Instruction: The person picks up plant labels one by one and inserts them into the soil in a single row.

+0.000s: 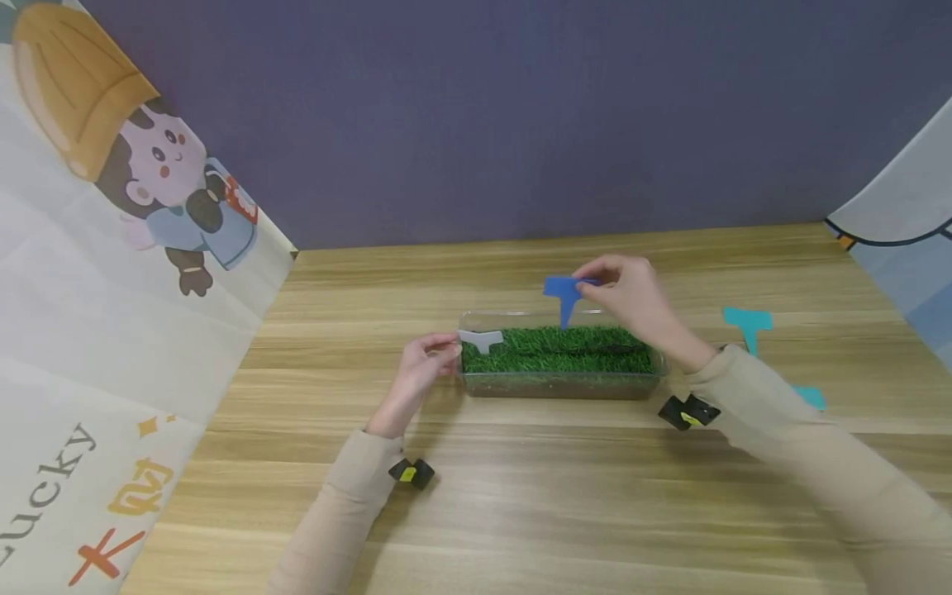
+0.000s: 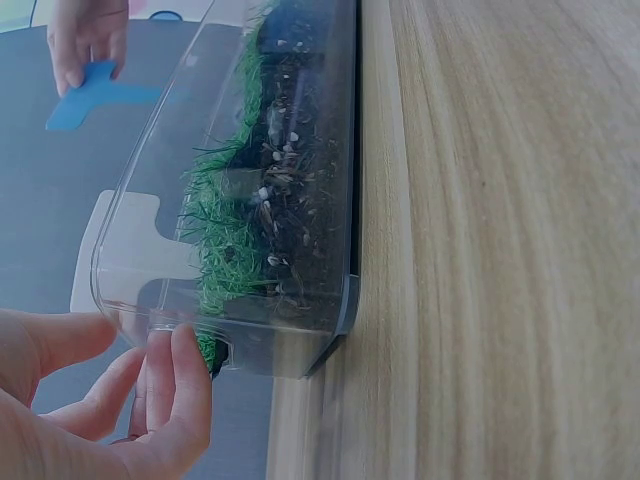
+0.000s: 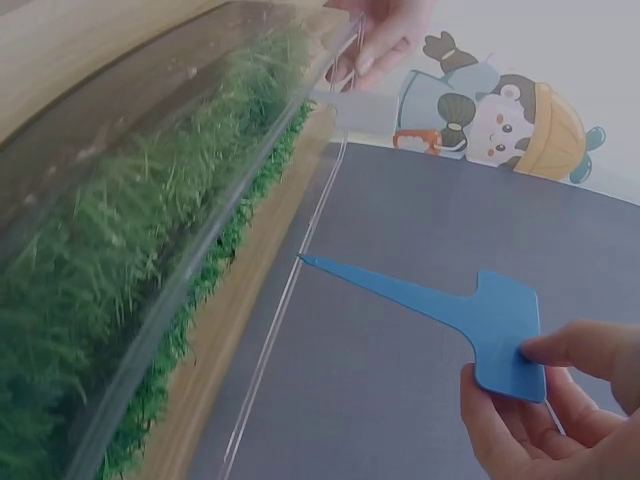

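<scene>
A long clear plastic planter box (image 1: pixel 561 387) holds dark soil topped with green grass (image 1: pixel 573 339). At its left end, my left hand (image 1: pixel 422 368) grips the box by the end wall near the rim, thumb and fingertips on the plastic. A white T-shaped plant label (image 1: pixel 482 340) stands upright in the grass beside that hand. My right hand (image 1: pixel 628 293) pinches a blue T-shaped plant label (image 1: pixel 564 289) by its wide head, above the back of the box. In the right wrist view, the blue label's pointed stem (image 3: pixel 390 290) is aimed toward the box, and the tip appears free of the grass.
Two teal plant labels lie on the wooden table (image 1: pixel 535 496) to the right: one label (image 1: pixel 749 321) farther back, another label (image 1: pixel 811 397) partly hidden by the right sleeve. A dark wall panel (image 1: pixel 521 124) rises behind the table, and a printed cloth (image 1: pixel 111 330) hangs at the left.
</scene>
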A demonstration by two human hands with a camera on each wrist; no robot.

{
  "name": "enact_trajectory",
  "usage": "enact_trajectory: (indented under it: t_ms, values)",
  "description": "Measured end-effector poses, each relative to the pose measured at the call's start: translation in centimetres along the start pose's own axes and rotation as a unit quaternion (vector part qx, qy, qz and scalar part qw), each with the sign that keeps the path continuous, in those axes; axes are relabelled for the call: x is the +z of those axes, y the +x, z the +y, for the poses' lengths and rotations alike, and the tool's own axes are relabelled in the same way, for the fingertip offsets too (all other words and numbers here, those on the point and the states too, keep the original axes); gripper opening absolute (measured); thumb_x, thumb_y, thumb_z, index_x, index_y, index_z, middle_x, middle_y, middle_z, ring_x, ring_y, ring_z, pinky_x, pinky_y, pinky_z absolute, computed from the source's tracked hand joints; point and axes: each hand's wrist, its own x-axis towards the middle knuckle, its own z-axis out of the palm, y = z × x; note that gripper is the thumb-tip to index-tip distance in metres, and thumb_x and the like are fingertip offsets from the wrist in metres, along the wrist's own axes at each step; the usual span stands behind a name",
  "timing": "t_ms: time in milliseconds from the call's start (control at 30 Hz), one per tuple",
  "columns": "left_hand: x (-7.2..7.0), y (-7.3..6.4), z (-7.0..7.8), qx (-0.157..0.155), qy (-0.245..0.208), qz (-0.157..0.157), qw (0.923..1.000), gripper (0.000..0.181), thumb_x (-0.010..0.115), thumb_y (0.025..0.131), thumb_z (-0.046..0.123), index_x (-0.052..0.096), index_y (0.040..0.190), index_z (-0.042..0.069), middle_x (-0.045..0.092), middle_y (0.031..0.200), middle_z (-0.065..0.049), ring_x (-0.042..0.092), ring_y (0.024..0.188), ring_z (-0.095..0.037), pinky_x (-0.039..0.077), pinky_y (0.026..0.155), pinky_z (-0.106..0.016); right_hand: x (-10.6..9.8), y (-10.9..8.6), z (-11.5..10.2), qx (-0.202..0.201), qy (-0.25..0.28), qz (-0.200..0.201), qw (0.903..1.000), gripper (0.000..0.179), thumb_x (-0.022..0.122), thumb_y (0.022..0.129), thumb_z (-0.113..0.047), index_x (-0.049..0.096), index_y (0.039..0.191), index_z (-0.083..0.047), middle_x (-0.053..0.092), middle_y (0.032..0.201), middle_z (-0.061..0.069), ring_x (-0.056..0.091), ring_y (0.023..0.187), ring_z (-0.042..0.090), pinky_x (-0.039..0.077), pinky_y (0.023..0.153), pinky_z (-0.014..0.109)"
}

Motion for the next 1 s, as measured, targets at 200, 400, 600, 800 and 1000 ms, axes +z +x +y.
enact_trajectory:
  t_ms: [200,400,600,800,1000]
  values:
    - [0.1,0.0,0.0,-0.001,0.002,0.0,1.0,0.027,0.056,0.082,-0.001,0.056,0.109,-0.005,0.058,0.094,-0.012,0.055,0.082,-0.031,0.051,0.077,-0.038,0.9,0.2,-0.1,0.003,0.011,-0.021,0.9997,0.015,0.06,0.082,-0.006,0.064,0.095,0.0,0.063,0.093,0.016,0.058,0.08,0.024,0.046,0.059,0.021]
    - [0.2,-0.1,0.2,-0.004,0.004,0.001,1.0,0.027,0.056,0.082,-0.001,0.056,0.109,-0.005,0.058,0.096,-0.013,0.056,0.081,-0.029,0.051,0.078,-0.04,1.8,0.2,-0.1,-0.006,0.008,-0.031,0.9995,0.014,0.059,0.083,-0.007,0.064,0.095,-0.001,0.063,0.092,0.014,0.058,0.081,0.023,0.045,0.06,0.026]
    - [0.2,-0.1,0.3,-0.009,0.01,0.001,0.9999,0.027,0.056,0.083,0.001,0.057,0.109,-0.005,0.058,0.096,-0.014,0.056,0.083,-0.03,0.05,0.079,-0.041,2.7,0.2,-0.1,-0.006,0.022,-0.042,0.9989,0.014,0.059,0.082,-0.004,0.064,0.095,0.0,0.064,0.091,0.014,0.058,0.081,0.025,0.048,0.063,0.028]
    - [0.2,-0.1,0.3,-0.01,0.014,0.002,0.9998,0.027,0.056,0.083,0.001,0.057,0.109,-0.004,0.057,0.092,-0.011,0.056,0.083,-0.03,0.05,0.079,-0.042,3.4,0.3,0.0,0.006,0.028,-0.053,0.9982,0.015,0.059,0.081,-0.003,0.064,0.096,0.0,0.063,0.093,0.014,0.058,0.082,0.025,0.049,0.063,0.026]
    - [0.2,-0.1,0.3,-0.006,0.012,0.002,0.9999,0.027,0.056,0.082,0.0,0.057,0.109,-0.005,0.058,0.091,-0.011,0.056,0.082,-0.03,0.05,0.079,-0.041,4.0,0.2,-0.1,0.018,0.033,-0.073,0.9966,0.016,0.058,0.082,-0.005,0.064,0.097,-0.001,0.063,0.095,0.013,0.058,0.08,0.021,0.049,0.059,0.025]
